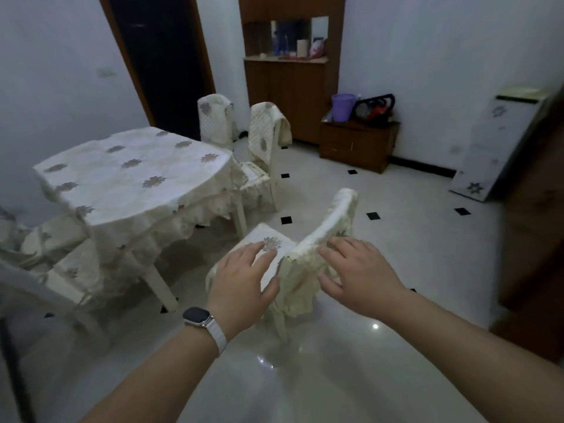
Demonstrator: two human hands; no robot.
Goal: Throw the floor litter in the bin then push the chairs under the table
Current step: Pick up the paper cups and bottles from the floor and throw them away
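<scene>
Floor (pixel 396 248) of glossy white tile under cloth-draped table (pixel 131 175) and chairs (pixel 265 132)

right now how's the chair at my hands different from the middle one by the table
The near chair stands out on the open floor, clear of the table; the middle chair has its seat at the table's edge. The near chair has the left hand and right hand at its backrest; the middle chair is untouched. Both wear cream flowered covers.
</scene>
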